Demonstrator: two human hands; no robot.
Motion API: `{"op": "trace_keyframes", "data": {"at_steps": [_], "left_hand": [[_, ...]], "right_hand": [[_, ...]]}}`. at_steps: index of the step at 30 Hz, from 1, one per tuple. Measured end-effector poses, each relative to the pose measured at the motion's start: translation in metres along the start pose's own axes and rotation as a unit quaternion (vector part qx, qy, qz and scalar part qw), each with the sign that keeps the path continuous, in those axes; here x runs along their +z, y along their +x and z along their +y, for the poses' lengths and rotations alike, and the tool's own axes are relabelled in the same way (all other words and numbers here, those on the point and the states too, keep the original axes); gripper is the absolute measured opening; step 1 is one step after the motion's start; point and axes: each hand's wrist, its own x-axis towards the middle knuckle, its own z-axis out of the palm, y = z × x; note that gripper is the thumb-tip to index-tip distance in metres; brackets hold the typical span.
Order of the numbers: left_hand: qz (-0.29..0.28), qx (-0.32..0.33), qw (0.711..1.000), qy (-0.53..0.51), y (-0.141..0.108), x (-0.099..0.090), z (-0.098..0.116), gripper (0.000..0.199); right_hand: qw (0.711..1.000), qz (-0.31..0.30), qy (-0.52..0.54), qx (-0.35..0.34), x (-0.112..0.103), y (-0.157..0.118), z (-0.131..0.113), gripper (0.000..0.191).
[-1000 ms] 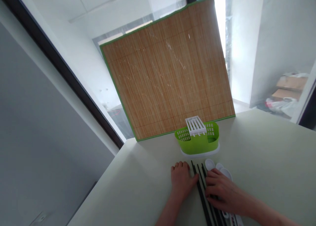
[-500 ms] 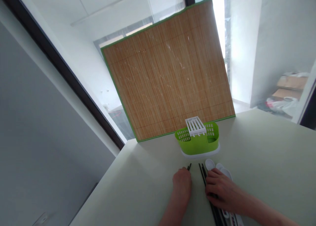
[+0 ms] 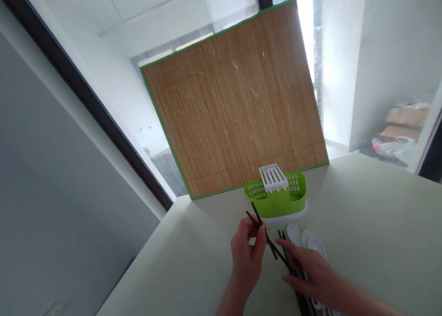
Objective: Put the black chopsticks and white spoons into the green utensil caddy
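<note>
My left hand [image 3: 249, 247] pinches black chopsticks [image 3: 255, 218], which cross each other and slant from the green basket toward my right hand. My right hand [image 3: 312, 272] has its thumb and fingers apart around the lower ends of these sticks, above more black chopsticks [image 3: 302, 301] lying on the table. White spoons [image 3: 316, 247] lie beside them, partly hidden under my right hand. Beyond my hands stands the green basket [image 3: 276, 206] on a white base, with a white slatted rack [image 3: 274, 177] across its top.
A bamboo mat [image 3: 235, 100] with green edging leans upright against the glass behind the basket. The pale table [image 3: 373, 215] reaches to the right. Cardboard boxes [image 3: 407, 116] and a plastic bag are beyond the glass.
My left hand has lifted and turned, bringing its chopsticks up into view. My right hand has opened from around the lying chopsticks and moved slightly down, uncovering more of the spoons.
</note>
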Motion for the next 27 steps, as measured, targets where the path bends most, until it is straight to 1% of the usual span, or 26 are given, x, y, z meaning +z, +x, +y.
{"op": "trace_keyframes", "data": {"at_steps": [2,3,6,7,11,14,16,18,20,23,25,27], "left_hand": [[0.007,0.010,1.000,0.002,-0.007,0.006,-0.003,0.010],[0.007,0.019,1.000,0.011,-0.011,0.008,-0.004,0.013],[0.003,0.052,0.998,0.035,-0.016,0.012,-0.004,0.024],[-0.001,0.061,0.997,0.037,-0.017,0.012,-0.003,0.026],[-0.017,0.078,0.997,0.017,-0.016,0.010,0.003,0.018],[-0.017,0.083,0.996,0.017,-0.015,0.009,0.003,0.010],[-0.020,0.071,0.997,0.012,-0.015,0.009,-0.001,0.007],[-0.031,0.037,0.999,-0.003,-0.014,0.009,-0.006,0.007],[-0.053,-0.008,0.998,-0.025,-0.014,0.009,-0.013,0.007],[-0.100,-0.065,0.990,-0.069,-0.013,0.010,-0.022,0.005],[-0.120,-0.087,0.984,-0.098,-0.013,0.010,-0.027,0.005],[-0.119,-0.096,0.981,-0.116,-0.012,0.009,-0.027,0.008]], "right_hand": [[1.000,-0.003,0.002,0.004,0.005,0.002,0.001,0.058],[1.000,-0.007,0.003,0.001,0.006,0.003,0.001,0.051],[1.000,-0.013,0.005,-0.026,0.009,0.007,0.002,0.019],[0.999,-0.011,0.005,-0.034,0.010,0.007,0.001,0.013],[0.998,-0.008,-0.010,-0.056,0.009,0.009,-0.003,0.018],[0.997,-0.005,-0.035,-0.069,0.009,0.010,-0.008,0.021],[0.996,-0.005,-0.051,-0.070,0.010,0.011,-0.009,0.021],[0.996,-0.006,-0.064,-0.063,0.013,0.012,-0.009,0.021],[0.996,-0.006,-0.078,-0.053,0.016,0.012,-0.006,0.019],[0.994,-0.012,-0.103,-0.038,0.022,0.011,-0.002,0.015],[0.993,-0.015,-0.115,-0.031,0.025,0.011,-0.001,0.015],[0.993,-0.016,-0.118,-0.029,0.025,0.011,-0.001,0.015]]}}
